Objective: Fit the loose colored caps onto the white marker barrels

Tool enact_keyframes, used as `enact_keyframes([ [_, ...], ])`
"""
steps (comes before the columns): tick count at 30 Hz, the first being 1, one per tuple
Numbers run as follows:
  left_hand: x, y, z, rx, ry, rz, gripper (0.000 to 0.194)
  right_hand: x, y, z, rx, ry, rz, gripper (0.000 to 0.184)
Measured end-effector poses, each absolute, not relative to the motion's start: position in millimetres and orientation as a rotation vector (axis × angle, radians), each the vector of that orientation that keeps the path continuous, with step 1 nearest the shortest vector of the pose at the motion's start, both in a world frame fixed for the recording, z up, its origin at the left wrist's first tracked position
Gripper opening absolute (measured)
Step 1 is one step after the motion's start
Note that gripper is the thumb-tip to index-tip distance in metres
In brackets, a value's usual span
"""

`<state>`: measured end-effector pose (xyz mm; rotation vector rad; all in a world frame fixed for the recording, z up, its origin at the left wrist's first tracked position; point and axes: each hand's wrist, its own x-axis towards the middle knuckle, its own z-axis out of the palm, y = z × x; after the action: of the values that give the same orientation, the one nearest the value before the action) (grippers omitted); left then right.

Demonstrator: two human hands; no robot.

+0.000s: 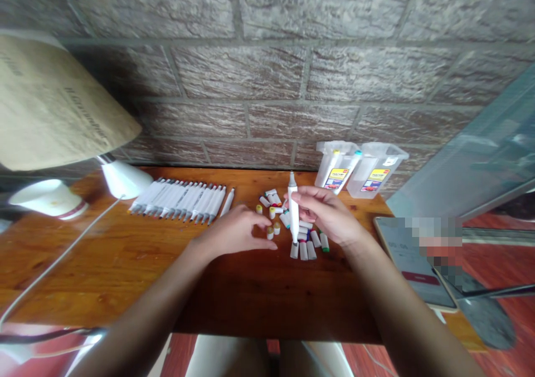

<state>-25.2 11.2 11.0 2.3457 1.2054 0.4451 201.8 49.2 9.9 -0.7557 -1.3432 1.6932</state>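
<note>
My right hand (320,209) holds a white uncapped marker (293,212) upright between thumb and fingers, its grey tip pointing up. Below and around it lies a loose pile of white marker caps (310,250) with coloured ends. My left hand (240,229) hovers to the left of the pile, fingers apart and curved around a pair of caps with yellowish ends (273,231); I see no grip on them. To its left, a row of white uncapped markers (179,198) lies side by side, with a single marker (227,201) at the row's right end.
Two clear plastic boxes (376,170) stand at the back right, the left one holding a few capped markers. A tablet (413,260) lies at the right edge. On the left are a lamp (125,179), its cord, and a paper cup (50,198). A brick wall backs the wooden table (125,265).
</note>
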Motion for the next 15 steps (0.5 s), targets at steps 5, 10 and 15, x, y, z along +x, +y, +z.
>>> enact_keyframes([
  [5, -16.1, 10.0, 7.3, 2.374, 1.235, 0.343, 0.016, 201.3, 48.6, 12.1, -0.77, -1.334, 1.721, 0.025],
  [10, -19.4, 12.9, 1.4, 2.203, 1.145, 0.584, 0.016, 201.3, 46.4, 17.9, -0.732, -1.246, 1.747, 0.03],
  [15, -17.0, 16.7, 4.9, 1.447, 0.958, 1.053, 0.027, 204.4, 41.0, 27.0, -0.628, -1.183, 1.752, 0.037],
])
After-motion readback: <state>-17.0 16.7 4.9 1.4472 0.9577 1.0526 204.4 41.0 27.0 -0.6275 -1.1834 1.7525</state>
